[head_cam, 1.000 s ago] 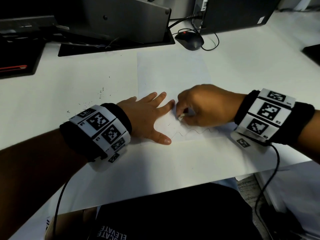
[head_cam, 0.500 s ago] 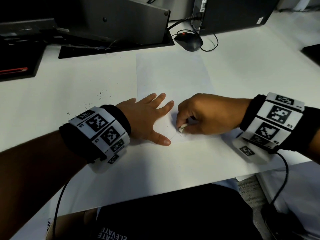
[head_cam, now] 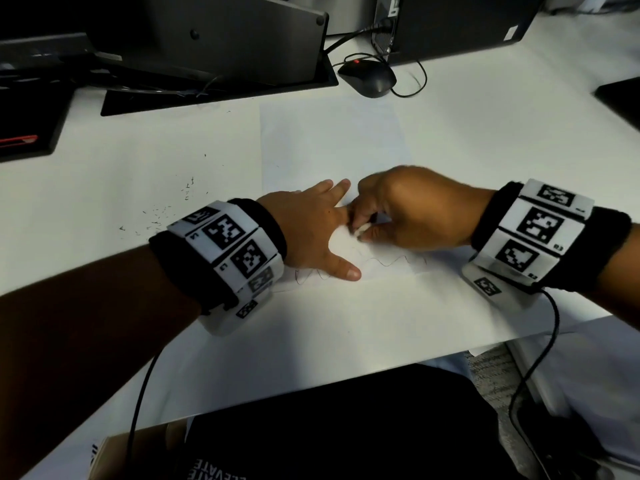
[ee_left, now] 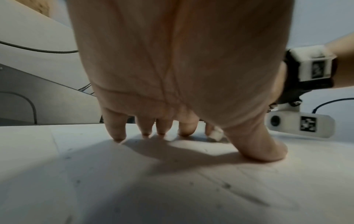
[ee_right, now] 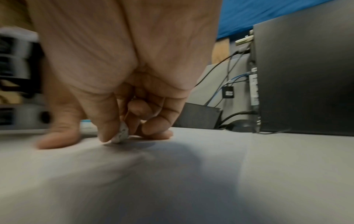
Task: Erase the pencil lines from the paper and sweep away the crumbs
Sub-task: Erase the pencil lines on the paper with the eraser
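A white sheet of paper [head_cam: 332, 140] lies on the white desk, with a wavy pencil line [head_cam: 391, 263] near its front edge. My left hand [head_cam: 311, 230] lies flat on the paper, fingers spread, holding it down. My right hand [head_cam: 408, 216] pinches a small white eraser [head_cam: 362, 231] between thumb and fingers and presses it on the paper just right of the left index finger. The eraser [ee_right: 120, 134] touches the sheet in the right wrist view, and the eraser [ee_left: 215, 134] shows beyond my left thumb in the left wrist view. Dark crumbs [head_cam: 162, 213] lie on the desk left of the paper.
A black mouse [head_cam: 369, 77] with its cable sits behind the paper. A monitor base [head_cam: 214, 88] stands at the back left, a dark computer case [head_cam: 460, 26] at the back right. The desk's front edge [head_cam: 346, 379] runs just below my wrists.
My right hand with the eraser has gone back and forth, and now sits further up and left, against the left index finger. The wavy line shows again. The left hand stays put.
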`<act>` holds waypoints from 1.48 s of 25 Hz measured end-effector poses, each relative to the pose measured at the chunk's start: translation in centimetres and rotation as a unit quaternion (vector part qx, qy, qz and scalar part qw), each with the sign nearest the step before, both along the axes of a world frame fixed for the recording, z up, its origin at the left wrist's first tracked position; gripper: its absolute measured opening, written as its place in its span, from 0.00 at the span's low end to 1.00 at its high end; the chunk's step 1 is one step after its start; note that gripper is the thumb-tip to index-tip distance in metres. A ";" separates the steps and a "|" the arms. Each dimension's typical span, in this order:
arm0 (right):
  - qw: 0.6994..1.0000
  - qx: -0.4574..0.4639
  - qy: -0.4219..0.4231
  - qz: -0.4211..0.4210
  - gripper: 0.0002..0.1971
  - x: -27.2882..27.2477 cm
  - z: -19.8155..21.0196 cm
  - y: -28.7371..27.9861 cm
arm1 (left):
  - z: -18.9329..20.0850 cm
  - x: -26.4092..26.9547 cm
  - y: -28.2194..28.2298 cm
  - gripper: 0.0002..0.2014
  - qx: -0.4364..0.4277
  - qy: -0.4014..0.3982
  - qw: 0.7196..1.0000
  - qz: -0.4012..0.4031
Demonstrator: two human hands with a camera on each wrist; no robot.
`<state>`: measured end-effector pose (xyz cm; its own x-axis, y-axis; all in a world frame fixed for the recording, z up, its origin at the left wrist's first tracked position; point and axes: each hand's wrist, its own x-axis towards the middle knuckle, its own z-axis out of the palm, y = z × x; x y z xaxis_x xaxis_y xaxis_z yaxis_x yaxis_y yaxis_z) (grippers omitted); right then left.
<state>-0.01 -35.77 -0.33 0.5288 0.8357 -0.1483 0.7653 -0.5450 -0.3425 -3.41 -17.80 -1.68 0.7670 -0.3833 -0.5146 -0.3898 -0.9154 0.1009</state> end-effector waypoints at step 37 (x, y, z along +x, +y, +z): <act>0.999 -0.011 0.042 0.015 0.06 -0.6 0.5 -0.8 | 0.2 -0.2 0.2 0.51 -0.006 0.022 1.000 0.016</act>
